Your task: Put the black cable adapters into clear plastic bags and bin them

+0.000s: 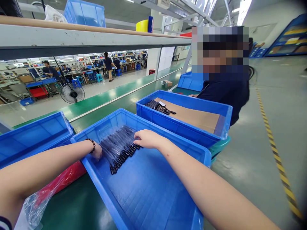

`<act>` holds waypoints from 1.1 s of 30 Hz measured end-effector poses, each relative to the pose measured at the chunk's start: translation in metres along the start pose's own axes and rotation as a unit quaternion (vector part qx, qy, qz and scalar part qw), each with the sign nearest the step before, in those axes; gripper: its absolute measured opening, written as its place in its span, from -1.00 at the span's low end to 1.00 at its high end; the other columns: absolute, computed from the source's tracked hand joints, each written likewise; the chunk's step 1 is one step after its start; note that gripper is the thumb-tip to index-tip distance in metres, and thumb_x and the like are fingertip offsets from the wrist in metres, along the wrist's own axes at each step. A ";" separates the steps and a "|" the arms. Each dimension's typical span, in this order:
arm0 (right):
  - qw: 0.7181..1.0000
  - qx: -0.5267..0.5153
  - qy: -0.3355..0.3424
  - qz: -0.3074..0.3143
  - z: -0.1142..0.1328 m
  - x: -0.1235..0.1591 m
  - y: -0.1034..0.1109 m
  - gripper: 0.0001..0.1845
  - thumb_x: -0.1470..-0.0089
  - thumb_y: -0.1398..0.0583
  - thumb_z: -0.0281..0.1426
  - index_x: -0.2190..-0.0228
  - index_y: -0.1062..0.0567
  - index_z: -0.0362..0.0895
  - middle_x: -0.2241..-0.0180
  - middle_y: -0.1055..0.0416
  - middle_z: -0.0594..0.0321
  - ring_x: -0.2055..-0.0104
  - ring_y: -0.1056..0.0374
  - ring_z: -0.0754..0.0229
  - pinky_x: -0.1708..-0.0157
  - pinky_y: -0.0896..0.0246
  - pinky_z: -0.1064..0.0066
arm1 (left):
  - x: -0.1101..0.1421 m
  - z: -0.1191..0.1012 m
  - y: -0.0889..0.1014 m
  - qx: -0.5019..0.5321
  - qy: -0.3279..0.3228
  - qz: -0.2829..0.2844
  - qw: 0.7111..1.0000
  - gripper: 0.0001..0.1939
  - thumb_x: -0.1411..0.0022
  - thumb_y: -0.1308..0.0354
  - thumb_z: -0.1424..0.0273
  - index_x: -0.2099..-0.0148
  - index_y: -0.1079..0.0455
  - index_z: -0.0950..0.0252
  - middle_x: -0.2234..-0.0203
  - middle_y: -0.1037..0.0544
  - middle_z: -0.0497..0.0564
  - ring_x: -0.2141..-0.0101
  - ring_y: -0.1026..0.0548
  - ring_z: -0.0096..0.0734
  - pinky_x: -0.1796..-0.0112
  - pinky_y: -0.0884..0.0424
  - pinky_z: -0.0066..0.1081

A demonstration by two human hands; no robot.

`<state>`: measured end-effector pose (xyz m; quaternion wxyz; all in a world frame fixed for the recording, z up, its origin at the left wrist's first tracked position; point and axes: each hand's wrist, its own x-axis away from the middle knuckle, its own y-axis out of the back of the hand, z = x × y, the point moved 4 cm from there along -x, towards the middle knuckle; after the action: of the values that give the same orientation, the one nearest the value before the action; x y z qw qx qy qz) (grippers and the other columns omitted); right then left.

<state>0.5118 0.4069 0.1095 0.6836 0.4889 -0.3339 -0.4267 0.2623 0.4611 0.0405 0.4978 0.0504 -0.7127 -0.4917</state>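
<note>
A blue plastic bin [153,191] stands in front of me on the green belt. At its far end lies a row of several thin black parts in clear sleeves [118,148]. My left hand [97,154], with a bead bracelet on the wrist, reaches into the bin at the left end of the row; its fingers are hidden behind the wrist and the bin wall. My right hand [146,139] rests fingers-down on the right end of the row, fingers curled on the black parts.
A second blue bin [184,123] lined with cardboard holds more black parts [159,107]; a person in dark clothes [227,92] sits beside it. Another blue bin [33,135] stands at my left, with a red bag [59,180] and clear plastic. A shelf runs overhead.
</note>
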 end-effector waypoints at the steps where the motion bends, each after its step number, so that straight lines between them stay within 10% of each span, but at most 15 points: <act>1: 1.000 0.000 -0.002 0.001 0.000 0.000 0.000 -0.74 0.02 -0.10 -0.21 0.35 -0.46 -0.08 0.34 -0.45 0.24 0.33 -0.34 0.22 0.47 -0.07 0.50 | 0.001 -0.003 -0.001 0.004 0.006 0.045 0.999 -0.78 -0.12 -0.12 0.33 0.23 -0.36 0.39 0.35 -0.46 0.03 0.38 -0.43 -0.41 0.32 -0.40 -0.31; 6: 1.000 0.002 -0.009 0.009 -0.004 0.000 -0.002 -0.74 0.02 -0.09 -0.21 0.35 -0.46 -0.08 0.32 -0.45 0.24 0.33 -0.34 0.23 0.48 -0.06 0.51 | 0.011 -0.016 0.007 0.029 0.030 0.110 0.993 -0.49 0.28 -0.33 0.44 0.14 -0.43 0.20 0.27 -0.51 0.08 0.29 -0.45 -0.14 0.31 -0.36 -0.32; 22: 0.999 -0.011 -0.018 0.047 -0.004 0.001 -0.004 -0.70 0.02 -0.09 -0.20 0.29 -0.45 -0.10 0.29 -0.44 0.22 0.33 -0.32 0.24 0.49 -0.05 0.51 | 0.022 -0.019 0.022 0.001 0.089 0.120 0.989 -0.12 0.26 -0.27 0.25 -0.17 -0.08 0.08 -0.02 -0.33 0.12 0.05 -0.32 -0.02 0.12 -0.26 -0.26; 33: 0.997 -0.021 -0.028 0.066 -0.003 0.002 -0.005 -0.69 0.03 -0.09 -0.20 0.29 -0.45 -0.10 0.28 -0.43 0.21 0.35 -0.32 0.24 0.52 -0.03 0.51 | 0.020 -0.019 0.020 -0.014 0.098 0.102 0.990 -0.29 0.18 -0.25 0.25 -0.10 -0.22 0.15 0.06 -0.41 0.11 0.11 -0.37 -0.04 0.16 -0.29 -0.26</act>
<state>0.5141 0.4055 0.1034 0.7109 0.4389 -0.3755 -0.4011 0.2755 0.4482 0.0693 0.6139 0.0184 -0.6547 -0.4406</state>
